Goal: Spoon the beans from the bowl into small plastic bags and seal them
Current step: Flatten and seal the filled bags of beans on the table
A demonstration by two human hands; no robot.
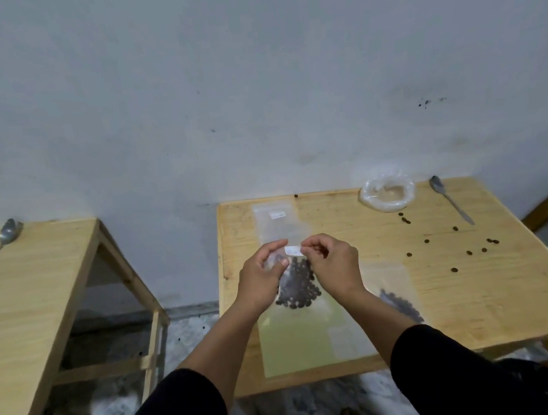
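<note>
Above the wooden table (484, 302) I hold up a small clear plastic bag (297, 283) filled with dark beans. My left hand (261, 283) pinches its top edge from the left and my right hand (333, 265) pinches it from the right, beside a white label. A second filled bag (399, 298) lies flat on the table to the right, partly behind my right forearm. An empty clear bag (276, 222) lies farther back. A clear plastic-wrapped bowl (387, 193) stands at the back, with a metal spoon (451, 199) to its right.
Several loose beans (456, 243) are scattered on the right half of the table. A pale green sheet (299, 342) lies under the held bag. A second wooden table (21, 324) stands at left with another spoon (3, 237) on it.
</note>
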